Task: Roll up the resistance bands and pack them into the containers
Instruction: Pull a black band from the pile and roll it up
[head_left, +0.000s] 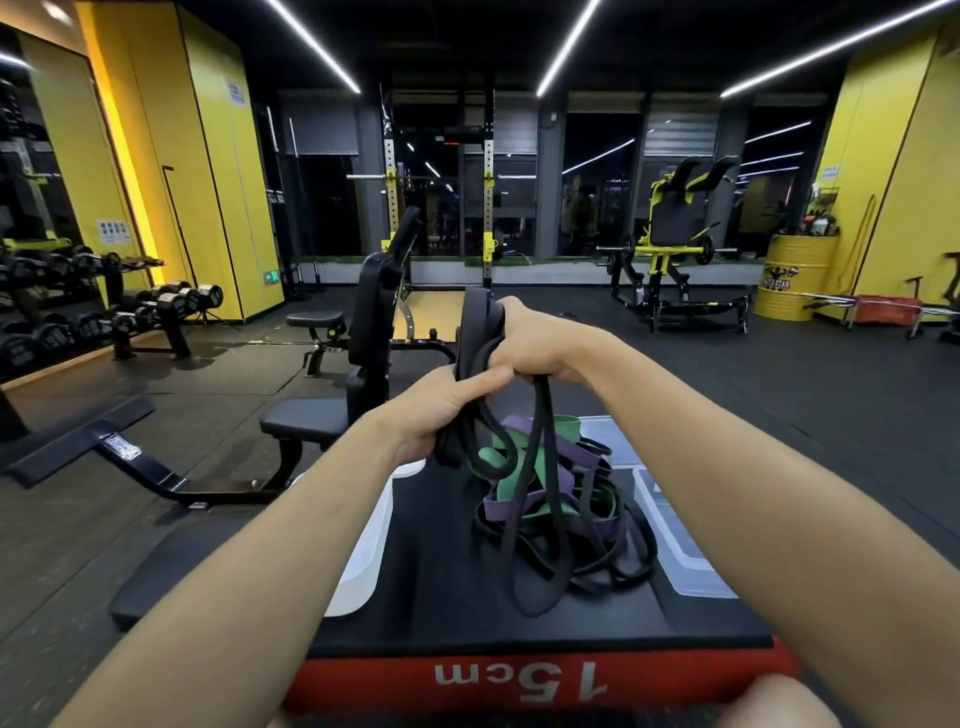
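While your left hand (441, 410) and right hand (535, 338) grip the black band (480, 332) together, its loops dangle over the pile (561, 499).

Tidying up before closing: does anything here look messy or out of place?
Yes. The purple, green and black rubber resistance bands lie in a tangled heap on the black-topped red platform, unrolled. The black rubber band held by the left hand and right hand dangles loops into that heap.
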